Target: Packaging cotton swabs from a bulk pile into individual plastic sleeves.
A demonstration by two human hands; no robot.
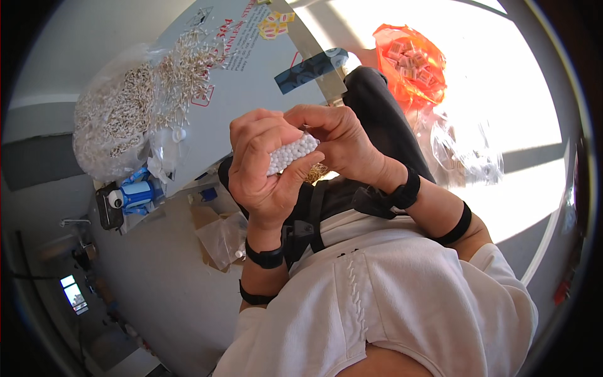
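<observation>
A packed bundle of cotton swabs (293,153) shows its round white tips upward, in what looks like a clear wrapping. My left hand (259,164) wraps round it, thumb below and fingers above. At the bundle's right end, the fingers of my right hand (352,143) are pinched together; their tips are partly hidden. Just beneath the hands lies a small heap of thin gold strands (316,172), partly covered.
Loose cotton swabs (188,78) spill from a big clear bag (113,119) on the grey table (242,94). Small yellow cards (276,26) lie at its far edge. An orange bag (411,66) of small packs stands right. A blue bottle (135,195) sits left, near an open carton (210,235).
</observation>
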